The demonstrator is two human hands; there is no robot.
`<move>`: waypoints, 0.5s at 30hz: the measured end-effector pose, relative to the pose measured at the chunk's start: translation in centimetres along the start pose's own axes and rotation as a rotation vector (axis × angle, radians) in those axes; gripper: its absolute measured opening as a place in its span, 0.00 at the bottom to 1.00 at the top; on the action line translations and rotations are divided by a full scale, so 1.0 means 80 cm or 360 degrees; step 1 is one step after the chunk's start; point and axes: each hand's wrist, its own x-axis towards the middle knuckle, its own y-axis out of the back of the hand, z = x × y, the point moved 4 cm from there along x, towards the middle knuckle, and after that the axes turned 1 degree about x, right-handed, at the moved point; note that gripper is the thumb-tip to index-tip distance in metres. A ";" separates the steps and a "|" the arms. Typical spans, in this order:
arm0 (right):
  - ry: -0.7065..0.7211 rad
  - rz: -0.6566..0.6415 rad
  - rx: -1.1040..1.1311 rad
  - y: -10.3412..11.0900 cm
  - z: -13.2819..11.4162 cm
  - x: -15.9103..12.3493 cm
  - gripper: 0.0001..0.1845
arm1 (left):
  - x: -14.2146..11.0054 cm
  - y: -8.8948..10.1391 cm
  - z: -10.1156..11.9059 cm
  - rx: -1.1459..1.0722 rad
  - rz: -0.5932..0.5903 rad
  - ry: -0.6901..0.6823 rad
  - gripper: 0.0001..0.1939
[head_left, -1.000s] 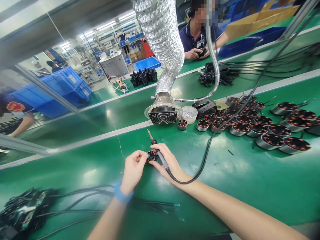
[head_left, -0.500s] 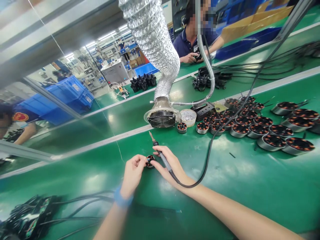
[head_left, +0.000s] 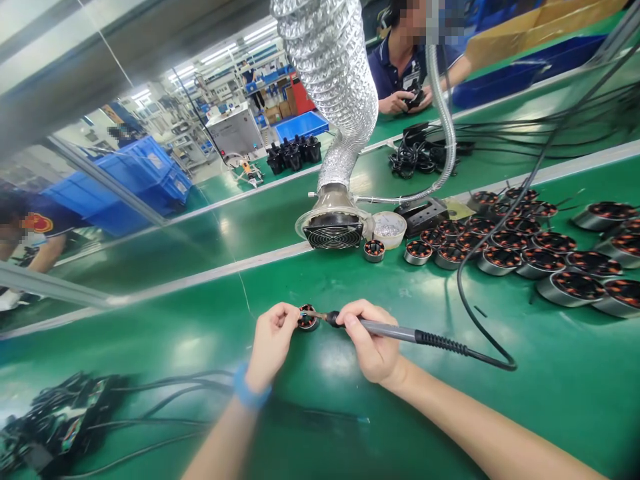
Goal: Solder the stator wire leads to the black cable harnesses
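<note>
My right hand (head_left: 373, 340) grips a grey soldering iron (head_left: 390, 330) like a pen, its cable trailing to the right. The iron's tip points left and reaches the top of a small motor stator (head_left: 307, 323) with copper windings in a metal ring, standing on the green bench. My left hand (head_left: 274, 341), with a blue wristband (head_left: 249, 388), is closed in a pinch at the stator's left edge. Between its fingertips a thin pale wire (head_left: 303, 314) shows, partly hidden by the fingers and the iron's tip.
Many similar motor stators (head_left: 500, 259) stand to the right. Ahead are a fume extractor (head_left: 334, 235) on a foil duct (head_left: 333, 73), a round tub (head_left: 389, 230) and an iron stand (head_left: 424, 217). Black cables with circuit boards (head_left: 65, 427) lie at left. A co-worker (head_left: 400, 73) sits opposite.
My right hand has moved off the stator and swung the soldering iron from pointing up and away to pointing left, its tip now at the stator. My left hand keeps its pinch there.
</note>
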 end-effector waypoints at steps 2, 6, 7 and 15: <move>0.0003 -0.0017 -0.0001 -0.001 -0.001 0.001 0.11 | -0.001 0.000 0.001 0.0001 0.0004 0.0002 0.15; -0.0058 -0.0017 0.0005 -0.002 0.000 0.000 0.12 | -0.001 0.000 0.002 0.0009 0.0012 -0.0007 0.15; -0.0091 -0.0009 0.0029 -0.002 0.002 -0.001 0.13 | -0.001 0.000 0.001 0.0012 0.0014 -0.0014 0.15; -0.0275 0.0109 0.0229 -0.001 0.017 -0.008 0.13 | 0.000 0.000 0.000 0.0007 0.0026 -0.0036 0.14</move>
